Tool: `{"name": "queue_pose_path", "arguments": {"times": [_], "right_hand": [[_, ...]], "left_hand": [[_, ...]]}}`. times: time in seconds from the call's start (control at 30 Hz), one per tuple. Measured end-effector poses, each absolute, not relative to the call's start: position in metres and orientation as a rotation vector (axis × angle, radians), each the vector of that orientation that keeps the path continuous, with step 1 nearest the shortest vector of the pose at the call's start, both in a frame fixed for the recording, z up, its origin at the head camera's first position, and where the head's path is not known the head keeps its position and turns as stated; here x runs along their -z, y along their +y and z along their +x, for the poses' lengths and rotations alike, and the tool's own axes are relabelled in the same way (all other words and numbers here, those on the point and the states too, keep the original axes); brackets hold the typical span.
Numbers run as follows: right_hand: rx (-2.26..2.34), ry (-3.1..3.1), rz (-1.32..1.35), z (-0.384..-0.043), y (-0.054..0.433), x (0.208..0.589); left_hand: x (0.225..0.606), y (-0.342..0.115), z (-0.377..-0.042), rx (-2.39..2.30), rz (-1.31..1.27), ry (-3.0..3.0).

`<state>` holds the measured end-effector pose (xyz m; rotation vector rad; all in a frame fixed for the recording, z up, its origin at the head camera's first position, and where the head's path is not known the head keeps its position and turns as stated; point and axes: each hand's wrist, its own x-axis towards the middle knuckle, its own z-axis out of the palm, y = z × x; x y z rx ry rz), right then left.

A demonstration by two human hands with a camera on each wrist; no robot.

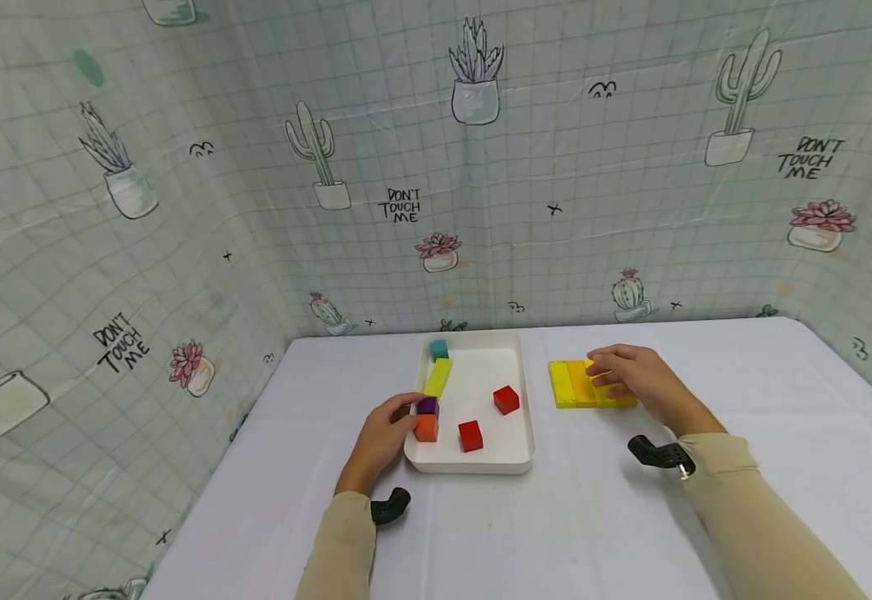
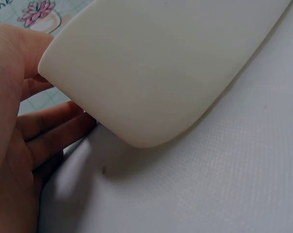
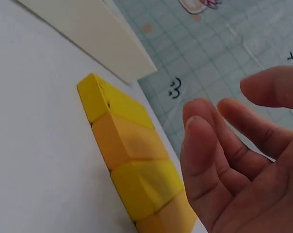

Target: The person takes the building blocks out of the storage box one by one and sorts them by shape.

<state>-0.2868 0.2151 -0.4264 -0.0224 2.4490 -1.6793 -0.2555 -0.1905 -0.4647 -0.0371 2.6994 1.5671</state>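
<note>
A white tray (image 1: 473, 462) stands mid-table. At its left wall my left hand (image 1: 385, 432) holds the rim; in the left wrist view, fingers (image 2: 54, 124) lie along the outside of the tray (image 2: 151, 82). Beside those fingertips, inside the tray, are a purple block (image 1: 428, 406) and an orange block (image 1: 426, 428). My right hand (image 1: 642, 379) hovers with loosely bent fingers over a row of yellow and orange-yellow blocks (image 1: 574, 385) right of the tray. In the right wrist view, nothing sits between the fingertips of the right hand (image 3: 243, 155), apart from the blocks (image 3: 141, 145).
Also inside the tray are a long yellow-green block (image 1: 438, 377), a teal block (image 1: 439, 350) and two red cubes, one toward the right (image 1: 507, 400) and one nearer the front (image 1: 470, 436). A patterned cloth (image 1: 541, 167) rises behind the white table (image 1: 526, 542).
</note>
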Motion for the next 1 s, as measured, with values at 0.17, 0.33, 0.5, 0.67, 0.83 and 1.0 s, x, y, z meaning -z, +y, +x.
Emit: {"name": "queue_pose_path", "arguments": {"times": [0.17,0.33,0.5,0.67,0.83,1.0], "right_hand": [[1.72,2.344,-0.121,-0.296,0.188,0.421],[1.758,2.289,-0.171,-0.304,0.165,0.416],[1.762,2.26,-0.188,-0.316,0.134,0.413],[1.707,2.291,-0.163,-0.325,0.099,0.413],[1.608,2.356,-0.206,-0.327,0.081,0.409],[1.63,2.324,-0.252,-0.333,0.071,0.408]], "left_hand": [[0.464,-0.19,-0.256,-1.575,-0.062,2.693],[0.466,-0.186,-0.256,-1.592,-0.032,2.675],[0.466,-0.192,-0.254,-1.605,-0.017,2.667],[0.466,-0.198,-0.253,-1.619,0.01,2.681],[0.465,-0.195,-0.253,-1.621,-0.026,2.665],[0.468,-0.192,-0.254,-1.619,-0.017,2.664]]}}
